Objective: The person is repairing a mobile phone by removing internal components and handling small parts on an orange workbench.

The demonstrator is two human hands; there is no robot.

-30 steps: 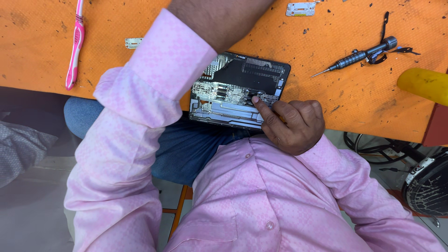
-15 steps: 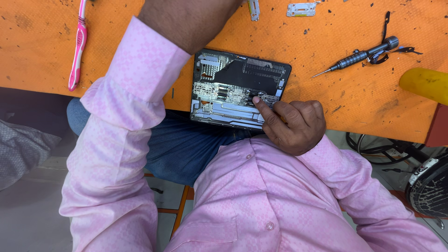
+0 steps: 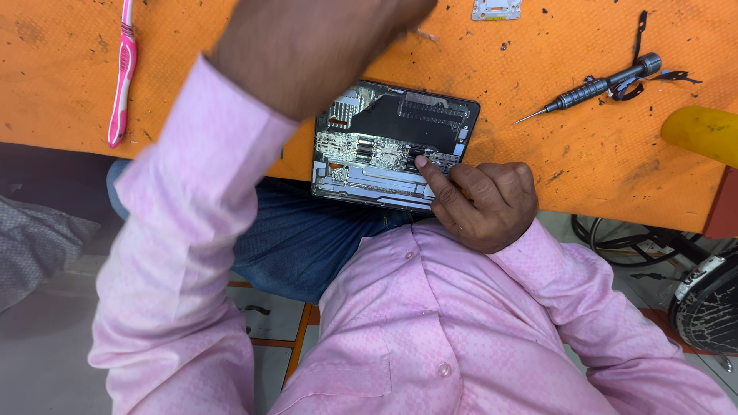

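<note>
Orange bench (image 3: pixel 538 161): right hand (image 3: pixel 483 201) presses opened phone (image 3: pixel 388 146) (left hand (image 3: pixel 323 38) blurred).

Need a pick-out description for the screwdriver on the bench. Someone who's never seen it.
Start from the orange bench top and go to its far right part, beyond the opened device under the right hand. The screwdriver lies there slanted, tip toward the device. It is the only slim dark metal tool; the toothbrush at far left is pink.

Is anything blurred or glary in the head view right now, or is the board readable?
Head view: the left hand and its sleeve are motion-blurred; the opened device and right hand on it are sharp; light is even, with only mild shine on the board's metal; the screwdriver is crisp; the floor is soft.
</note>
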